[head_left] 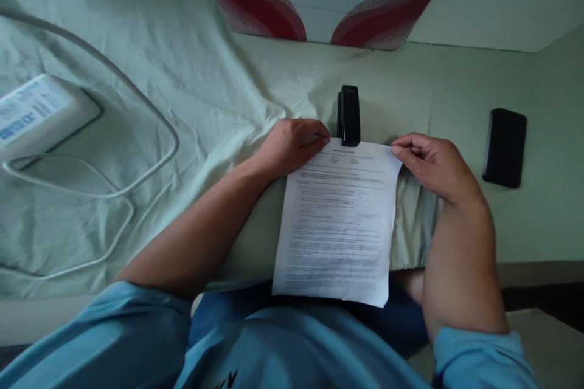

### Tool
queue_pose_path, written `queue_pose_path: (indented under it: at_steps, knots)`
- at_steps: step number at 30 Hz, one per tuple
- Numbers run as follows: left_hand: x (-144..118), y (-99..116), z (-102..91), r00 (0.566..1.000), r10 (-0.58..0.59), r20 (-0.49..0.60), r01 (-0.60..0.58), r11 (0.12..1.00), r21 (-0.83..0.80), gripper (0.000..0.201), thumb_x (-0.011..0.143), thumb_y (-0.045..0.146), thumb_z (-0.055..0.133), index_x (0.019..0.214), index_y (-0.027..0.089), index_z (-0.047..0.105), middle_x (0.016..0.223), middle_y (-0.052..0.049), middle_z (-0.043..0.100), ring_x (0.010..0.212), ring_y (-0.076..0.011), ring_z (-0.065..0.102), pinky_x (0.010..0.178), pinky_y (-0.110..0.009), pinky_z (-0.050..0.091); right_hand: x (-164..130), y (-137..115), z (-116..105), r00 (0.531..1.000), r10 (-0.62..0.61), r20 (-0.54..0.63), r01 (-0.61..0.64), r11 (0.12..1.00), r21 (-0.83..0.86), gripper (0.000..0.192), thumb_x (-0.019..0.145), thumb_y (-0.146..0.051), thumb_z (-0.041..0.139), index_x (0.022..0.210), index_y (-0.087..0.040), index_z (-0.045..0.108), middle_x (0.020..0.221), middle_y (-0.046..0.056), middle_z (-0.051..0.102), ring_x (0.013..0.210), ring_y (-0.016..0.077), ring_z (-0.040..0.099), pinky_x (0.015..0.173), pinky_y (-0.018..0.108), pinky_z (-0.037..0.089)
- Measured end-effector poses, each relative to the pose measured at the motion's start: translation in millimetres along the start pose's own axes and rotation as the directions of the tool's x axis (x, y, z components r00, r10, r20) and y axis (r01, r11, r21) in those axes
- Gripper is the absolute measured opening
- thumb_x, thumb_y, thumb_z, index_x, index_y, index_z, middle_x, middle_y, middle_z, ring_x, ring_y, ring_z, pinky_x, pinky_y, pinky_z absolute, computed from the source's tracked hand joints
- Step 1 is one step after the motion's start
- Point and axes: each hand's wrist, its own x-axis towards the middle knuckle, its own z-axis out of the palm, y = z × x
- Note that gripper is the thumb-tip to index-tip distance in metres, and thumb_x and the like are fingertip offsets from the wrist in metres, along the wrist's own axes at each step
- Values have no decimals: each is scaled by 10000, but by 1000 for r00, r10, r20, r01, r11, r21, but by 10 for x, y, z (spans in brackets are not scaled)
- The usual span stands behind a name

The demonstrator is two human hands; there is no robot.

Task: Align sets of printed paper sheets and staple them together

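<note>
A printed sheet of paper (pixel 337 225) lies in front of me on the pale green cloth, its lower edge hanging over the table's front edge. My left hand (pixel 292 144) pinches the sheet's top left corner. My right hand (pixel 433 164) pinches the top right corner with thumb and fingertips. A black stapler (pixel 348 114) stands just beyond the paper's top edge, between my hands, touching neither.
A black phone (pixel 504 147) lies to the right. A white power adapter (pixel 39 112) with a looping white cable (pixel 137 109) sits at the left. A red and white box marked "purified water for drinking" (pixel 319 0) stands at the back. Green cloth (pixel 191 73) is wrinkled.
</note>
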Motion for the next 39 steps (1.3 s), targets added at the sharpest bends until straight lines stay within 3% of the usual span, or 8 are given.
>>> queue_pose_path:
  at_steps: [8,10,12,15,18,25,34,39]
  knots:
    - [-7,5,8,1000,16,-13,-16,1000,5,313,1023,325,615,1127,187,876,1077,-77,875,955,-226,813,922,-357,626,35,-13,112,996,-34,-84,18,983,-182,242,1017,-433,670,944,-260,824,826,38,817,713,228,715,705,383,570]
    - [-3,2,9,1000,22,-8,-22,1000,10,317,1023,322,615,1123,179,880,1074,-83,878,965,-231,817,923,-361,625,35,-99,158,977,-111,-184,67,971,-231,234,1038,-399,646,1062,-271,840,972,69,857,848,271,767,825,445,624]
    - [1,0,12,1000,15,-10,-15,1000,14,310,1018,321,620,1113,183,881,1075,-78,881,969,-230,821,925,-360,625,36,-221,219,939,-235,-250,162,946,-281,297,1075,-374,594,1238,-288,827,1203,97,863,1115,328,787,1026,535,626]
    - [8,2,22,1000,3,-21,-3,1000,11,299,1004,314,624,1096,194,881,1072,-64,886,958,-226,826,927,-357,628,33,-392,331,915,-363,-176,302,905,-299,433,1104,-321,540,1497,-340,722,1499,78,774,1467,353,672,1249,633,530]
    - [14,6,31,1000,-1,-26,2,1000,8,308,1001,321,620,1099,193,882,1076,-65,890,951,-229,828,929,-357,630,1,-476,436,914,-400,-62,372,890,-264,540,1112,-225,485,1609,-375,635,1617,38,704,1570,313,609,1314,628,504]
    - [19,-9,52,999,9,-32,-8,1000,30,295,983,292,623,1094,193,878,1055,-50,888,957,-227,829,916,-338,619,-111,-553,525,930,-366,-41,344,902,-261,554,1117,-176,486,1640,-308,611,1709,49,621,1541,270,649,1233,476,618]
    - [17,-14,59,999,33,-38,-32,999,34,294,990,282,620,1093,182,877,1035,-59,883,925,-217,824,887,-328,614,-144,-582,478,928,-370,32,354,853,-383,580,1101,-114,497,1642,-291,609,1699,82,627,1375,277,752,1159,504,631]
    - [15,-32,60,998,34,-49,-34,999,16,283,986,285,632,1085,187,878,1025,-58,882,911,-214,821,893,-327,615,-197,-650,532,950,-311,12,279,835,-475,599,1081,-81,476,1615,-297,638,1695,32,630,1261,246,798,948,397,693]
